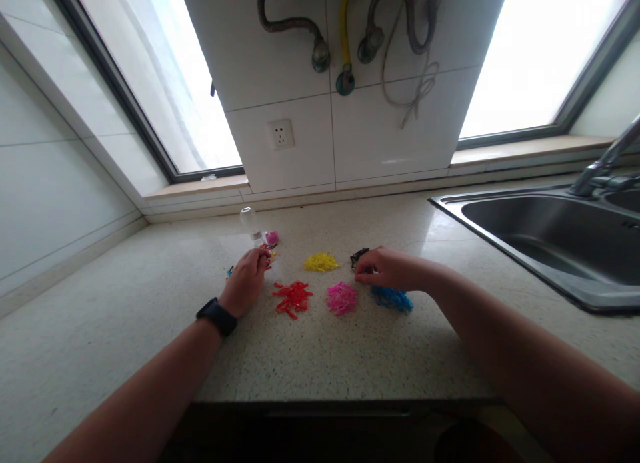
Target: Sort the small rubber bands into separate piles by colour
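Red bands (pixel 293 299) sit on the counter (pixel 330 363) in the head view, right beside the pink pile (pixel 342 298), with yellow pile (pixel 321 262) behind and blue pile (pixel 394 299) over to the right! Left hand (pixel 245 283), fingers bunched, is at the mixed bands (pixel 270 248), near the clear bottle (pixel 248 222); right hand (pixel 383 268), fingers curled, is by the black pile (pixel 358 256). Whether either pinches a band, can't tell!

A black watch-like band (pixel 217 316) is circling the left wrist (pixel 231 303), lower left of the frame's centre, while both forearms (pixel 145 386) are showing bare.
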